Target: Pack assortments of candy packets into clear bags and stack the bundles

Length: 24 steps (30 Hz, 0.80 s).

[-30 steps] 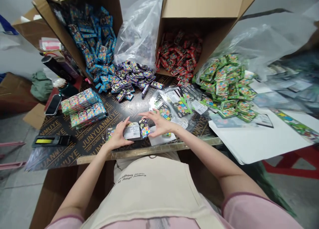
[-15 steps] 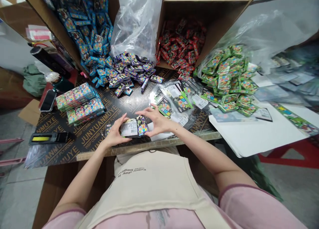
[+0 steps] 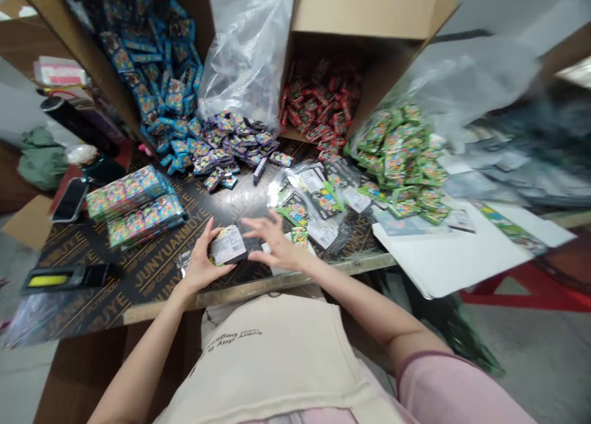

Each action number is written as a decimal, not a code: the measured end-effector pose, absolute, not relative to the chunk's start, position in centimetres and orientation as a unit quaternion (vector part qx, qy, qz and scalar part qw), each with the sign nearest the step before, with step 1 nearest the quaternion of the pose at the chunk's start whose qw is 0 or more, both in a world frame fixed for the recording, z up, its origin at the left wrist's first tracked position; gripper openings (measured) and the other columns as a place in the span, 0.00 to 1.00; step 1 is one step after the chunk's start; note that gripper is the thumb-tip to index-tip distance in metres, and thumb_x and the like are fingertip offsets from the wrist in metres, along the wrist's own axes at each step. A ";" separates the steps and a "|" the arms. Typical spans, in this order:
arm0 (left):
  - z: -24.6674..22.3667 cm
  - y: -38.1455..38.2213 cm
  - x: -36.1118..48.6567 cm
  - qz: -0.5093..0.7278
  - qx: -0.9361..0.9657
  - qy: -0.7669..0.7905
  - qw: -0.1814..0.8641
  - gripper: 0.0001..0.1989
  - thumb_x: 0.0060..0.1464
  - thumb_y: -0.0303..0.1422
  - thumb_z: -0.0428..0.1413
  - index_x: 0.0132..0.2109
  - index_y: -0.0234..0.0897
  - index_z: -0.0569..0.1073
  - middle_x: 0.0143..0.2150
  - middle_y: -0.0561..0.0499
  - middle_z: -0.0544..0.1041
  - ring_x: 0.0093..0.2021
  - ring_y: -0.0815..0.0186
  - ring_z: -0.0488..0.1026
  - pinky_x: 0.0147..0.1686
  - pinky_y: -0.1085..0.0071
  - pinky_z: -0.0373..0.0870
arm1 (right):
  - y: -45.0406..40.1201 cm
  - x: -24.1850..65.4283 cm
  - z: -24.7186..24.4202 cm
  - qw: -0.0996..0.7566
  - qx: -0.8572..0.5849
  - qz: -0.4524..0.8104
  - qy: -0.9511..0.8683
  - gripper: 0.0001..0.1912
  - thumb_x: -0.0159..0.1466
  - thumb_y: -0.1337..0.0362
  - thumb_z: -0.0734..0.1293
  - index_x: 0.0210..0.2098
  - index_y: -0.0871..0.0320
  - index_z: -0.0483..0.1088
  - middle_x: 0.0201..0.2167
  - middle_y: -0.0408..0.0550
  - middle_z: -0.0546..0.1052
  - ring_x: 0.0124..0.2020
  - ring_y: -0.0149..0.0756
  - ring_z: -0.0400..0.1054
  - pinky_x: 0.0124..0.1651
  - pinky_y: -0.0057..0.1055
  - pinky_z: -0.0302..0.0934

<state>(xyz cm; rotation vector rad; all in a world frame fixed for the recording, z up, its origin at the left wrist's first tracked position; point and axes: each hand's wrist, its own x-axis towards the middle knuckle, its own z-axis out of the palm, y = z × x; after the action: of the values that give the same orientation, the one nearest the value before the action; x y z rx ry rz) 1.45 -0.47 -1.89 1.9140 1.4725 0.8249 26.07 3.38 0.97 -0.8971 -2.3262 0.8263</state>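
My left hand (image 3: 201, 261) grips a small dark packet with a white label (image 3: 228, 245) just above the board's front edge. My right hand (image 3: 277, 242) hovers beside that packet with its fingers spread, holding nothing. A small green card packet (image 3: 300, 236) stands just beyond my right fingers. Further back, loose clear sleeves with colourful cards (image 3: 314, 202) lie on the black plywood board (image 3: 152, 276). Purple packets (image 3: 226, 147) are heaped beyond my hands, and stacked rows of boxed packs (image 3: 133, 205) lie to the left.
Cardboard boxes hold blue packets (image 3: 152, 61) and red packets (image 3: 318, 98), with a clear plastic bag (image 3: 244, 55) between them. A green packet pile (image 3: 397, 159) sits right, beside a white board (image 3: 443, 258). A phone (image 3: 69, 199) and a black-and-yellow tool (image 3: 64, 279) lie left.
My right hand has drawn away from the packet and opened, and the colourful piece it held no longer shows. My left hand keeps the packet. The view has swung left.
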 end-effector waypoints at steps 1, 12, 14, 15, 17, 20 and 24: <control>-2.0 -0.5 1.5 0.307 0.720 0.554 0.284 0.58 0.42 0.39 0.67 0.71 0.44 0.38 0.60 0.42 0.70 0.59 0.53 0.68 0.61 0.51 0.62 | 3.2 25.9 0.7 0.245 -0.309 0.322 -0.861 0.38 0.67 0.49 0.62 0.70 0.50 0.43 0.60 0.55 0.69 0.59 0.45 0.64 0.68 0.56 0.30; -7.4 -3.0 1.5 0.128 0.830 0.532 0.113 0.38 0.54 0.41 0.57 0.68 0.43 0.55 0.62 0.41 0.68 0.59 0.49 0.66 0.58 0.49 0.62 | 23.6 38.1 -1.7 0.193 -0.696 0.086 -0.686 0.43 0.55 0.54 0.72 0.66 0.55 0.54 0.71 0.65 0.44 0.70 0.60 0.38 0.62 0.60 0.46; -8.0 -3.3 1.6 0.122 0.830 0.536 0.095 0.36 0.54 0.42 0.57 0.68 0.42 0.57 0.62 0.41 0.68 0.59 0.49 0.66 0.58 0.50 0.62 | 27.7 40.8 -1.8 0.133 -0.741 0.049 -0.656 0.47 0.55 0.56 0.72 0.68 0.54 0.49 0.71 0.66 0.39 0.70 0.63 0.35 0.61 0.62 0.47; -8.2 -3.3 1.7 0.123 0.829 0.537 0.092 0.36 0.54 0.42 0.57 0.68 0.42 0.58 0.62 0.41 0.68 0.59 0.50 0.66 0.58 0.50 0.62 | 29.3 41.9 -2.0 0.107 -0.754 0.029 -0.647 0.47 0.56 0.57 0.72 0.68 0.54 0.47 0.71 0.66 0.38 0.70 0.63 0.35 0.60 0.61 0.49; -8.3 -3.2 1.7 0.124 0.827 0.541 0.091 0.36 0.53 0.42 0.58 0.67 0.43 0.59 0.62 0.42 0.69 0.59 0.50 0.66 0.58 0.51 0.63 | 31.9 43.4 -2.3 0.068 -0.764 0.002 -0.641 0.46 0.56 0.59 0.71 0.69 0.53 0.46 0.70 0.67 0.38 0.68 0.64 0.39 0.57 0.59 0.53; -8.2 -3.0 1.6 0.116 0.820 0.552 0.098 0.36 0.51 0.42 0.59 0.66 0.44 0.60 0.62 0.43 0.69 0.59 0.50 0.67 0.58 0.51 0.63 | 34.4 44.1 -3.3 0.043 -0.759 0.003 -0.650 0.46 0.56 0.61 0.71 0.68 0.51 0.46 0.69 0.68 0.41 0.66 0.64 0.44 0.54 0.58 0.56; -8.0 -2.8 1.7 0.105 0.811 0.565 0.107 0.37 0.51 0.43 0.59 0.67 0.45 0.60 0.62 0.42 0.69 0.59 0.49 0.67 0.58 0.49 0.63 | 36.4 43.5 -4.6 0.022 -0.774 0.007 -0.633 0.43 0.58 0.58 0.70 0.68 0.51 0.50 0.68 0.71 0.47 0.65 0.70 0.43 0.49 0.64 0.58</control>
<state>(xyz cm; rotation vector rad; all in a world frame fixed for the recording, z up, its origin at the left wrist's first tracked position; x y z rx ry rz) 1.73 -2.82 -7.98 2.3878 1.6634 0.3091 43.51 36.36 -4.56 -2.3970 -1.9607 0.0224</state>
